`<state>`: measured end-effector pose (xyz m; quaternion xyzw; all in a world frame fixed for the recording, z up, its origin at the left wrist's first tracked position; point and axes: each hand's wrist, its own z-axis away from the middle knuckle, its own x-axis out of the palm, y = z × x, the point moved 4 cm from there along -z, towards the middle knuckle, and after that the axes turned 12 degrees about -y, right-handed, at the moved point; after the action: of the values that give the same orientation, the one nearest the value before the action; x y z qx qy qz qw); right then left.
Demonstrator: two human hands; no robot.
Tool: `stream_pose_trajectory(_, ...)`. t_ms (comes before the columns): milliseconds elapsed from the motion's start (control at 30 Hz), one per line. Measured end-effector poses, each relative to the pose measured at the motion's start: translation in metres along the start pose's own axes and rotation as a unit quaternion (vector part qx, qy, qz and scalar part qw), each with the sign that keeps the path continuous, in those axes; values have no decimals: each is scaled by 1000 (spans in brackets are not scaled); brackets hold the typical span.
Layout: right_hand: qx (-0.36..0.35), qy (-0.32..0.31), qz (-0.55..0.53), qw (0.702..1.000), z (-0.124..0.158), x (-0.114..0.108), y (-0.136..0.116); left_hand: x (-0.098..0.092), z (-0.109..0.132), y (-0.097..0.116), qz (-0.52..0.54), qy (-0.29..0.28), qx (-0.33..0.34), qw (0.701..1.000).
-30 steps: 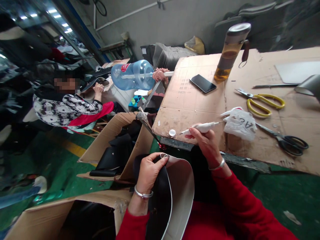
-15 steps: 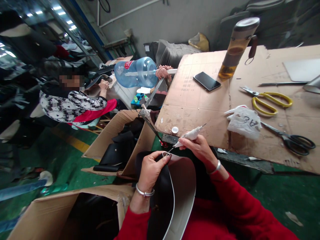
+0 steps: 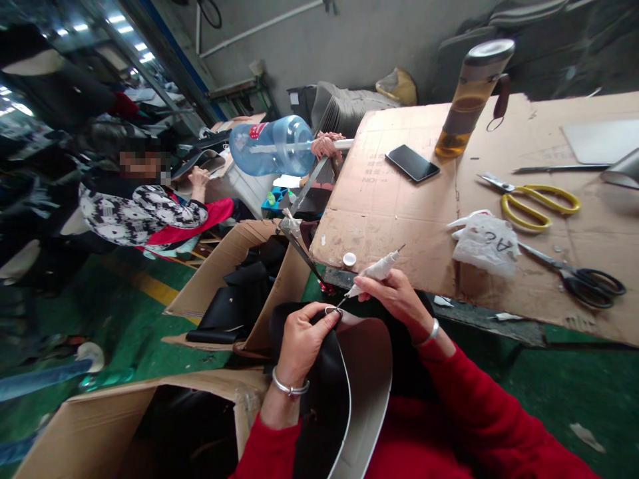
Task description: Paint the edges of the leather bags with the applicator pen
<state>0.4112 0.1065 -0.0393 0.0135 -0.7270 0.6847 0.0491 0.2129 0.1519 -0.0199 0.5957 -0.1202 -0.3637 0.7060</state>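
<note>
A grey wall (image 3: 359,50) is standing behind a worktable (image 3: 369,206) covered in flattened cardboard, and a green floor (image 3: 134,346) is showing below. On the table a clear bottle (image 3: 476,80) is holding amber liquid (image 3: 453,143), near a dark phone (image 3: 412,163). A white plastic bag (image 3: 486,246) with black marking is lying crumpled between yellow-handled scissors (image 3: 529,205) and black-handled scissors (image 3: 592,286); its contents are not showing clearly. By the table's left edge, a translucent blue jug (image 3: 272,145) is letting a pale rod show through its wall.

Below it, an open cardboard box (image 3: 212,273) is holding black pieces (image 3: 227,309), while a nearer box (image 3: 90,429) is containing dark material too shadowed to make out.

In front of the person's body, the left hand (image 3: 305,332) is pinching the upper edge of a black piece with a pale lining (image 3: 367,372). The right hand (image 3: 399,296) is gripping a white-wrapped tool (image 3: 377,269), its thin tip meeting that edge beside the left thumb; whether it is piercing through, I cannot tell.
</note>
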Motion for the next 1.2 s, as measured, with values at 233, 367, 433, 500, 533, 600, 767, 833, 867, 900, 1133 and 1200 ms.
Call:
stream_pose_trajectory(233,-9,54,-12,998,3,-4,-2,-1,3,-2,-19,6,-3,1000)
stream_pose_trajectory(367,-68,147,5,987,5,-19,-11,-4,2,-13,-14,17,-25,999)
stream_pose_trajectory(433,-106,190,49,975,6,-27,-16,-2,1,-15,-24,7,-26,999)
stream_pose_trajectory(500,-129,208,124,962,6,-33,-19,0,0,-13,-34,-3,-20,999)
stream_pose_trajectory(533,-130,205,166,956,5,-34,-20,1,-1,-12,-36,-4,-16,999)
stream_pose_trajectory(600,-121,189,226,948,3,-35,-18,-1,-1,-11,-28,7,-13,999)
stream_pose_trajectory(767,-91,145,245,954,0,-36,-8,-12,-3,-15,74,18,-24,997)
stream_pose_trajectory(833,-89,130,253,955,-1,-35,-7,-13,-4,-16,96,0,-27,995)
stream_pose_trajectory(867,-90,124,258,954,-1,-35,-7,-13,-5,-16,99,-5,-29,995)
stream_pose_trajectory(900,-91,122,260,954,-1,-35,-7,-13,-5,-17,99,-7,-30,995)
stream_pose_trajectory(1133,-85,123,243,958,0,-37,-7,-16,-4,-19,93,14,-35,995)
stream_pose_trajectory(1200,-83,139,220,962,0,-38,-6,-18,-2,-17,82,24,-33,996)
